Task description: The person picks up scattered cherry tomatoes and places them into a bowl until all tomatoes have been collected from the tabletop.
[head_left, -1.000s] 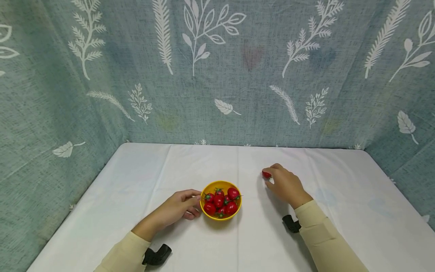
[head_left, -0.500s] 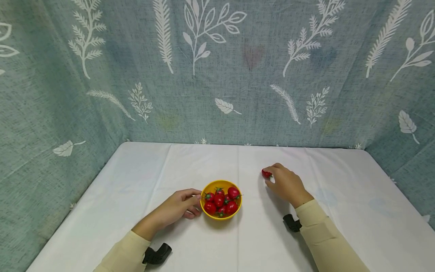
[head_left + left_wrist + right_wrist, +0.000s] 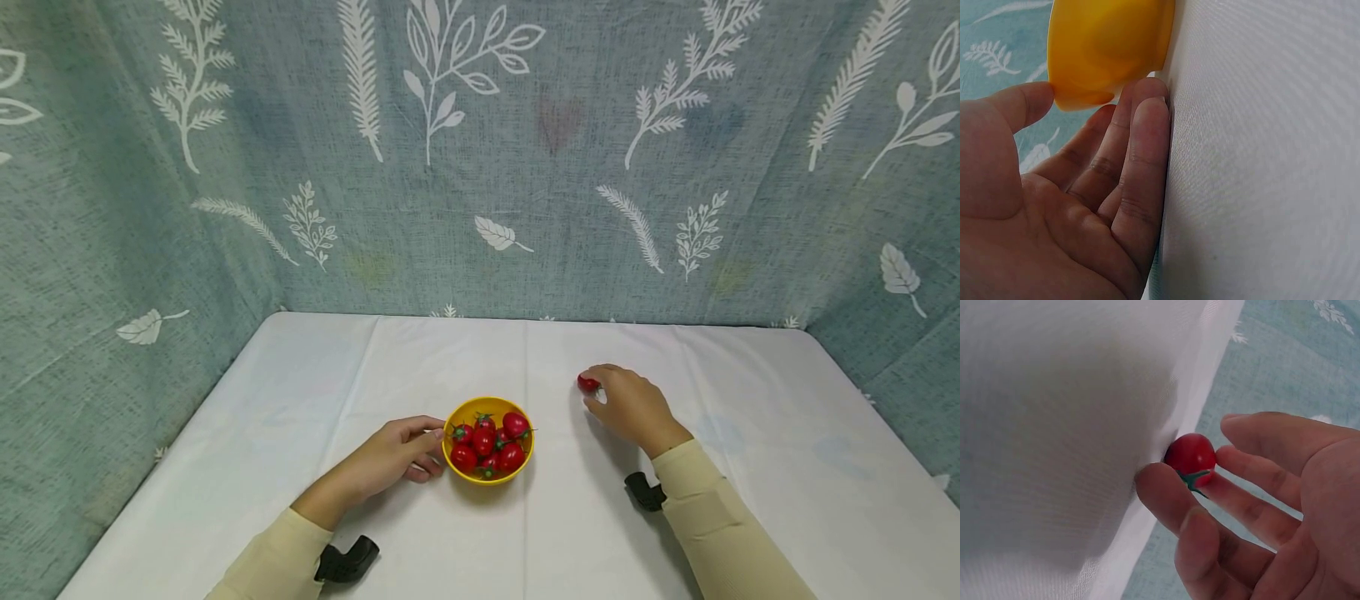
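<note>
A yellow bowl (image 3: 453,467) holding several cherry tomatoes (image 3: 483,442) stands on the white-covered table. My left hand (image 3: 397,454) is at its left side. In the left wrist view, the left thumb (image 3: 1038,103) touches the bowl's rim while the other fingers lie relaxed by its lower side. Farther back on the right, a single red cherry tomato (image 3: 1191,456) with a green calyx lies on the cloth. Loosely spread around it are the fingers of my right hand (image 3: 633,408); in the right wrist view the upper fingertip (image 3: 1235,428) is apart from it.
The white cloth (image 3: 420,358) covers the table. Grey-green leaf-patterned curtains (image 3: 480,275) rise at the back and sides. Black wrist devices (image 3: 348,560) sit at both sleeves (image 3: 720,525), near the cloth.
The right fingers have lifted slightly off the single tomato, which shows a little more now. The left hand and the bowl have stayed in place.
</note>
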Demonstrator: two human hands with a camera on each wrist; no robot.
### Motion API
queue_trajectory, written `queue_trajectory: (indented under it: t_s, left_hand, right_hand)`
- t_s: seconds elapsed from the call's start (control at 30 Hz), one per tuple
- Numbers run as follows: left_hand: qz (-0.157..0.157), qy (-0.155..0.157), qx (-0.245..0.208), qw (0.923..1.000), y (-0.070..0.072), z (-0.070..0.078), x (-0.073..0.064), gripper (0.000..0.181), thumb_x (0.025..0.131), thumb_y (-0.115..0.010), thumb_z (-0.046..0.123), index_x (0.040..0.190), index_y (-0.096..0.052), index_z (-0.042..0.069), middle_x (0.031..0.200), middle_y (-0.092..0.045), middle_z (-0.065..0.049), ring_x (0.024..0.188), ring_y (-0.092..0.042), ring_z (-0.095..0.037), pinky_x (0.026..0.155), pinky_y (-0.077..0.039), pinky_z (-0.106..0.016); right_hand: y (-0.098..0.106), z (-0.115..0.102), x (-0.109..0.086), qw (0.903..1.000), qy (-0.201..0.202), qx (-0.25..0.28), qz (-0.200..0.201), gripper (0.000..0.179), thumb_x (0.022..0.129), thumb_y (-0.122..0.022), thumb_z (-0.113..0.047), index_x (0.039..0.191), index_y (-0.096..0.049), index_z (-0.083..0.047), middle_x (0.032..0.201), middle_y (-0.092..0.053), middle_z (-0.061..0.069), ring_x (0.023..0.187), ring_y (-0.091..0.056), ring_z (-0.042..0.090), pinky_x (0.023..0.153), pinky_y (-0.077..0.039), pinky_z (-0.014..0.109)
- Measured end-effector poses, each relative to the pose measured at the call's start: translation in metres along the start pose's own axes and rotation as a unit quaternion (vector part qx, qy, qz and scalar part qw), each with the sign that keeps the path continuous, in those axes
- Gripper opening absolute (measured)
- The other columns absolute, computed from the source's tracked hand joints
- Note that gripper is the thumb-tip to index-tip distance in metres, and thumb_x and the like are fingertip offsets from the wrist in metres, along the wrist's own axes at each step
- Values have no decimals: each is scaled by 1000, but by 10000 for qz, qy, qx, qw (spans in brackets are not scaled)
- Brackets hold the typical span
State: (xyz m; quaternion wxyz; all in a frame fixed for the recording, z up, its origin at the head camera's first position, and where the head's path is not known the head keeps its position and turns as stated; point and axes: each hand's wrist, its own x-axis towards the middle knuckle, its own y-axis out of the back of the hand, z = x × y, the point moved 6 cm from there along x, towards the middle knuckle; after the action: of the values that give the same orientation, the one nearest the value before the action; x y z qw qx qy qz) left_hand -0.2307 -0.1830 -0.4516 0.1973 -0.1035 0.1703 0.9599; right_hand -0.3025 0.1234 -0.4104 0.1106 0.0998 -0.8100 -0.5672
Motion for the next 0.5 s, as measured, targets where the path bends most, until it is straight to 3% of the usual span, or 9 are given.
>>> queue_trajectory:
  t_s: [0.2,0.5]
  left_hand:
    - [7,3,10,10000,0,0,0,45,105,-51,33,138,-55,4,110,-70,-8,90,-69,-17,77,-59,-30]
    - [14,55,46,10000,1,-1,0,46,104,-52,35,138,-55,5,109,-70,-9,89,-70,-15,76,-59,-27]
  right_hand:
    - [-1,0,0,9998,74,-173,39,31,88,-77,-14,118,-72,-9,114,-72,10,102,-69,27,83,-57,46]
    - [-5,-1,1,9998,-7,-165,-96,30,87,-78,-16,116,-73,-10,110,-73,9,97,-69,25,81,-57,45]
